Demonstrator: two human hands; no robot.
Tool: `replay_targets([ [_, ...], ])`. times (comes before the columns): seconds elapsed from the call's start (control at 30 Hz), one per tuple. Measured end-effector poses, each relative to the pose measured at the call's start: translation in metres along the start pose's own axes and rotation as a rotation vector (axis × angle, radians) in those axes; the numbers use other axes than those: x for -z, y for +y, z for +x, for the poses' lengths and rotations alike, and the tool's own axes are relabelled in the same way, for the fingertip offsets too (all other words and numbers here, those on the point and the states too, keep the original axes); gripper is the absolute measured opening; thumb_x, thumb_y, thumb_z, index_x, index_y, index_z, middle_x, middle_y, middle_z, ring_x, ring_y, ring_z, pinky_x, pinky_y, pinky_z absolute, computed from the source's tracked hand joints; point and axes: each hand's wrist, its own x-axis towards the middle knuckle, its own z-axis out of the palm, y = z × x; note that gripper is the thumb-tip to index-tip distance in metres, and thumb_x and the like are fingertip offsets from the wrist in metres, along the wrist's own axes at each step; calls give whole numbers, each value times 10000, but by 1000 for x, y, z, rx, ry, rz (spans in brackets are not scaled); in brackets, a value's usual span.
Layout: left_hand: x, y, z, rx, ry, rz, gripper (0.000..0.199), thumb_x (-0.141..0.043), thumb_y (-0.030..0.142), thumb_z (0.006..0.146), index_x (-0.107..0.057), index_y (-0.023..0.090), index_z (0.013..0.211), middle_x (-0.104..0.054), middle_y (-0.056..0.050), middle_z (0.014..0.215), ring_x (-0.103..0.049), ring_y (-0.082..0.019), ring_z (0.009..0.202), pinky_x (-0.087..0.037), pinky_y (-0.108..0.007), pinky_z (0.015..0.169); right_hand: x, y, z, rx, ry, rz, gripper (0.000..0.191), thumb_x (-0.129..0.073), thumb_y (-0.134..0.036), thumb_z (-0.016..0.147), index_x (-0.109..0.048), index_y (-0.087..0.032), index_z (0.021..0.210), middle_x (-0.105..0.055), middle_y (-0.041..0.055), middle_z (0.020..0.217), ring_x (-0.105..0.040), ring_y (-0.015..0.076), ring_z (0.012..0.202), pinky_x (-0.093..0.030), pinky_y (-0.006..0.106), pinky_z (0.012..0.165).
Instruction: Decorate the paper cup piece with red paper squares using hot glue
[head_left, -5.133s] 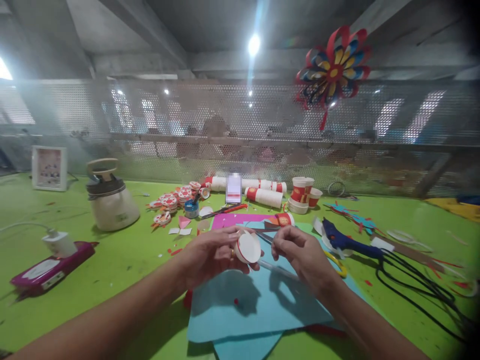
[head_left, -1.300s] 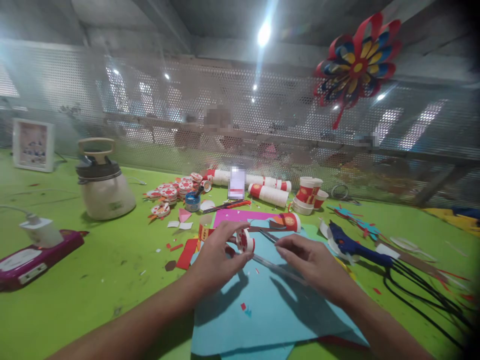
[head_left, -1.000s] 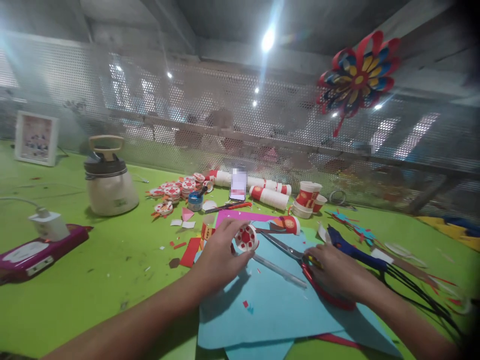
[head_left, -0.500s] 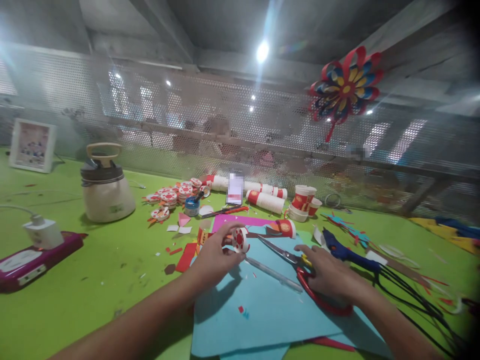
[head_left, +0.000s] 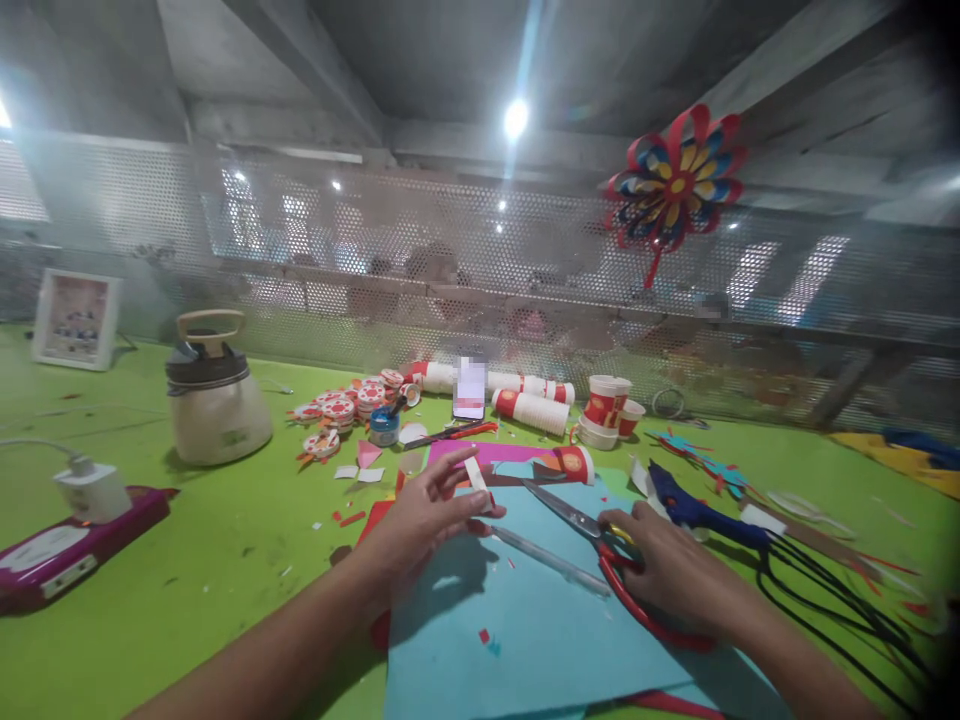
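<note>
My left hand (head_left: 427, 505) pinches a small white paper-cup piece (head_left: 478, 478) with red on its edge, turned nearly edge-on to me. My right hand (head_left: 667, 560) is closed around the handles of the red-handled scissors (head_left: 571, 515), whose blades point up and left over blue paper (head_left: 525, 640). Between the hands a clear glue stick (head_left: 559, 565) lies on the paper. Beyond the scissors is a cut red cup (head_left: 576, 464) on its side. A blue glue gun (head_left: 694, 510) rests right of my right hand.
Finished red-and-white paper pieces (head_left: 337, 412) are piled behind at left, beside a blue jar (head_left: 385, 428). Stacked cups (head_left: 531, 410) and a phone (head_left: 470, 390) stand at the back. A kettle (head_left: 217, 410) and a purple power strip (head_left: 82, 550) are at left; black cables run at right.
The cup piece has turned in my left hand from its red-patterned face to nearly edge-on. My right hand stays on the scissors. The whole view has tilted slightly upward.
</note>
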Motion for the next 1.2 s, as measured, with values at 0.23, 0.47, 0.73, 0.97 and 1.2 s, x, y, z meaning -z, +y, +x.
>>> replay_targets([
  [0.23, 1, 8, 1, 8, 27, -121, 719, -834, 63, 658, -518, 158, 1297, -746, -106, 926, -724, -247, 937, -536, -315, 862, 10, 9, 0, 40, -4, 153, 476, -487, -371, 890, -635, -181, 1300, -717, 139, 1186, -668, 303, 1036, -494, 351, 836],
  [0.47, 4, 10, 7, -5, 63, -344, 415, -713, 221, 829, -592, 108, 1210, -730, -149, 954, -727, -249, 876, -568, -354, 865, 8, 14, -1, 52, -15, 201, 419, -547, -292, 810, -718, -195, 1180, -749, 133, 1121, -685, 315, 983, -493, 350, 786],
  [0.73, 13, 21, 8, -41, 107, -301, 253, -646, 118, 859, -658, 171, 1106, -728, -104, 1011, -720, -217, 851, -599, -364, 814, 28, 3, -12, 198, -40, 380, 501, -526, -247, 825, -611, -159, 1311, -732, 73, 855, -648, 218, 759, -472, 283, 658],
  [0.97, 18, 24, 9, -126, 1, -322, 199, -632, 127, 837, -695, 107, 1024, -726, -119, 1072, -697, -232, 985, -584, -315, 862, 36, -31, -35, 346, -140, 926, 400, -639, -453, 826, -646, -239, 1164, -684, 53, 870, -658, 215, 801, -522, 328, 753],
  [1.2, 22, 19, 10, -136, -34, -288, 368, -723, 142, 735, -677, 122, 1099, -718, -111, 1097, -692, -220, 981, -578, -273, 826, 27, -63, -53, 200, -146, 963, 421, -578, -620, 838, -666, -281, 1070, -661, 15, 706, -632, 189, 680, -512, 279, 642],
])
